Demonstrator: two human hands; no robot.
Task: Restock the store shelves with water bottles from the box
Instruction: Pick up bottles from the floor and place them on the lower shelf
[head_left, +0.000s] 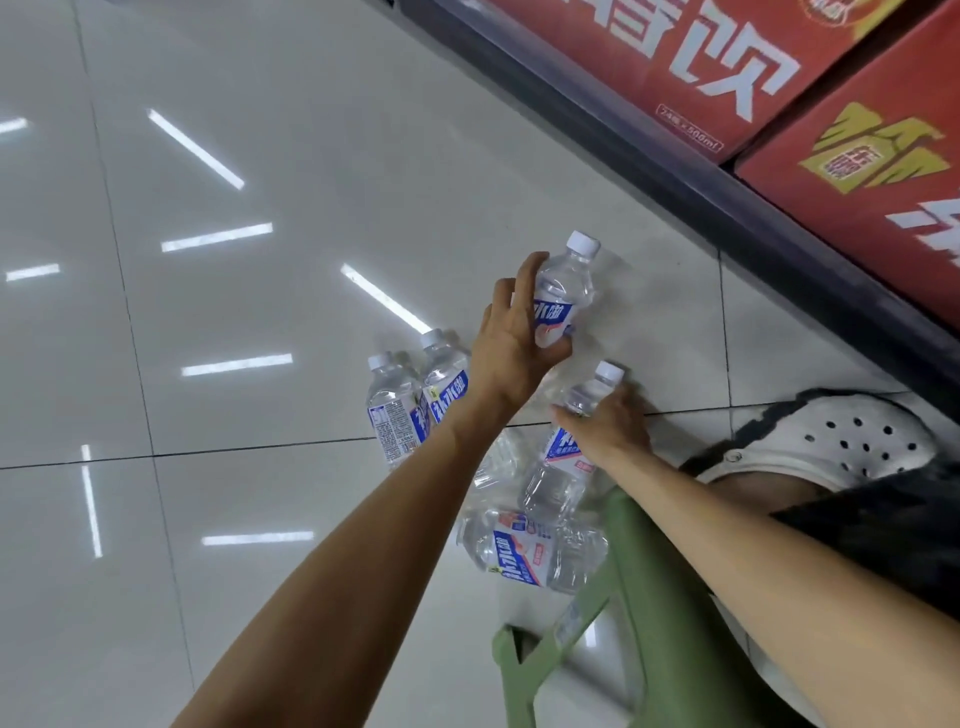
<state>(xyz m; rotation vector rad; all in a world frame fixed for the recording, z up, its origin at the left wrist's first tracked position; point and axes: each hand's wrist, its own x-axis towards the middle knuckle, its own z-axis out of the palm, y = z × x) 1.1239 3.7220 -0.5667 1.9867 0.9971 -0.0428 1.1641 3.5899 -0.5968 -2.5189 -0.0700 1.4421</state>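
A: Head view: what do the hands hold?

B: The left hand (511, 332) grips one upright water bottle (563, 291); the right hand (608, 428) curls around the neck of a second bottle (563, 457), both low over the floor (260, 156).

A: Progress?

B: Early, it seems. Two more bottles (415, 400) stand nearby, another lies beside a green stool (613, 597). No box is visible.

A: Room?

B: Open tiles left; the shelf's dark edge (675, 171) and red cartons (701, 67) close the right.
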